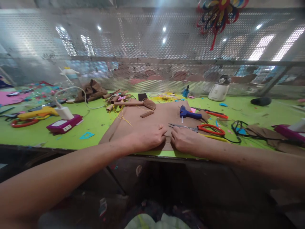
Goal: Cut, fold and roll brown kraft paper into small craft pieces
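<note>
My left hand (151, 138) and my right hand (187, 140) face each other at the table's front edge, fingers curled and closed. Between them shows a narrow piece of brown paper (168, 139), gripped from both sides; the fingertips are largely hidden. Under both hands lies a large sheet of brown paper (133, 122). Scissors with orange handles (211, 128) rest just beyond my right hand, blades pointing left. Behind them is a blue glue gun (190, 113). A short ridged brown piece (147, 114) and a fan-ended brown paper shape (140, 103) lie farther back on the sheet.
Left on the green table (95, 127) are a purple power strip (63, 125) with a white plug, and a yellow glue gun (39, 113). Brown paper rolls (114, 100) lie at the back. A black cable (240, 128) and white bottle (218, 90) are right. A perforated screen (143, 47) stands behind.
</note>
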Tool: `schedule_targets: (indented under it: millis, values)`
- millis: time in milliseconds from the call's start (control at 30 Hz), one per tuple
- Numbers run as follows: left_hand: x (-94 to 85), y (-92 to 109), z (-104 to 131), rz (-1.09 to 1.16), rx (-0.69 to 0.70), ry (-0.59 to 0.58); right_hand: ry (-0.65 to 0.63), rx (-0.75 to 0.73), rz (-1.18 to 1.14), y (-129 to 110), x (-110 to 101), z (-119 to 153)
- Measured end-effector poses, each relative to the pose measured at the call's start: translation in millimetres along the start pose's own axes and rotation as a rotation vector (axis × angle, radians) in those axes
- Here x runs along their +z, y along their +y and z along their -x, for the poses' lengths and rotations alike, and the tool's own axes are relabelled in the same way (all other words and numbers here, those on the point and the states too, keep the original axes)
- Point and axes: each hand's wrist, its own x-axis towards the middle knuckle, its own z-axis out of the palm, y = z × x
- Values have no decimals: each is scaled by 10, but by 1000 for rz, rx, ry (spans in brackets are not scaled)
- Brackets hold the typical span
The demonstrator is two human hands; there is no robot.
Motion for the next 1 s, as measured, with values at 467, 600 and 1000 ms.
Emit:
schedule_targets:
  millis: [467,600,1000]
  values:
    - [48,-437,-315,918,-465,-102,75,176,-13,41,-95,85]
    - [172,-426,-257,1129,-442,-95,124,236,-80,80,-85,102]
    - [74,-302,-135,1105,-628,73,307,643,-962,389,-49,62]
